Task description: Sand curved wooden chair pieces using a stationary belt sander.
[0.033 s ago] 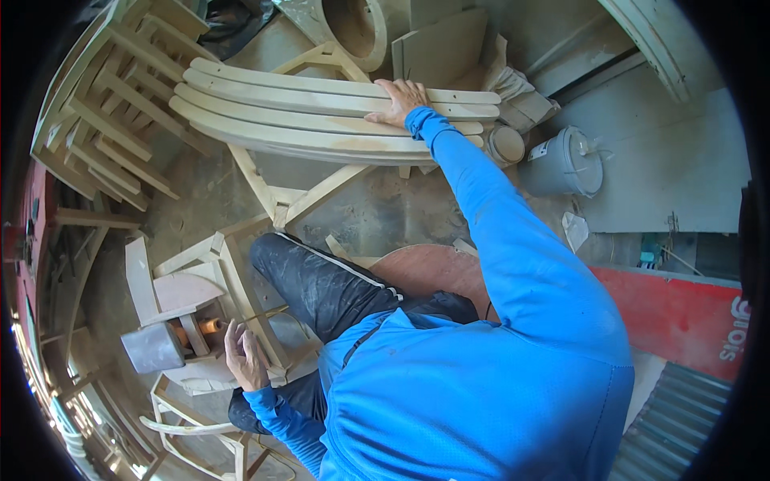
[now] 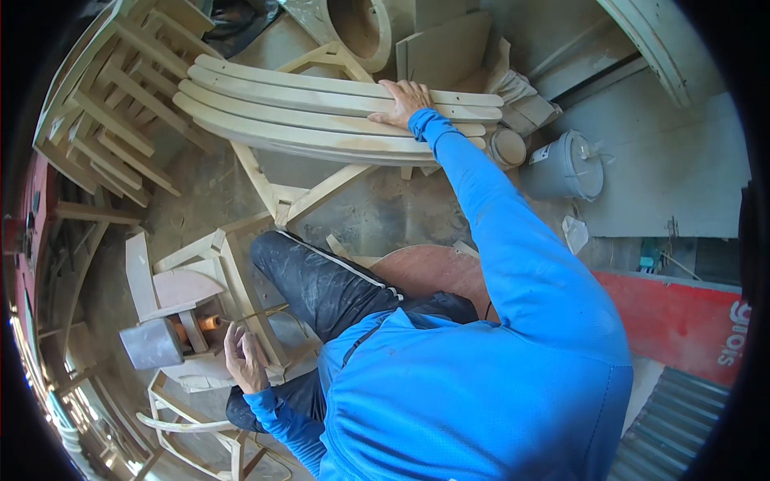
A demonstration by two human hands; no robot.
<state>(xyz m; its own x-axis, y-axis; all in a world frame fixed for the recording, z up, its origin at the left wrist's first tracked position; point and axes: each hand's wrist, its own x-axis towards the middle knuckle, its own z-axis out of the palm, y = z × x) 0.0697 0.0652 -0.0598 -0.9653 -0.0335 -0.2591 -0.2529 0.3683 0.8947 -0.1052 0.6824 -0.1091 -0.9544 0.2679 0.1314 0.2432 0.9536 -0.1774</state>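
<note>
Several long, curved pale wooden slats [image 2: 321, 104] lie side by side on a wooden trestle at the far middle. My right hand [image 2: 405, 104] reaches out to their right part, its fingers and thumb closed over one of the middle slats. Low on the left, my left hand [image 2: 245, 357] is held in the air above my bent leg, fingers loosely curved and apart, nothing visible in it. Nearest to that hand are a grey, box-shaped block [image 2: 151, 345] and a small orange cylindrical part [image 2: 210, 322], beside a wooden frame [image 2: 241, 289].
Stacked wooden frames [image 2: 112, 88] fill the far left. A lidded grey bucket [image 2: 565, 166] and a small round can [image 2: 507, 147] stand right of the slats. Under them is the trestle leg [image 2: 329, 192]. A red panel [image 2: 674, 317] runs along my right, and a slim wooden frame [image 2: 192, 425] sits lower left.
The whole view has shifted very slightly. Both hands stay in the same places, the right still on the slats.
</note>
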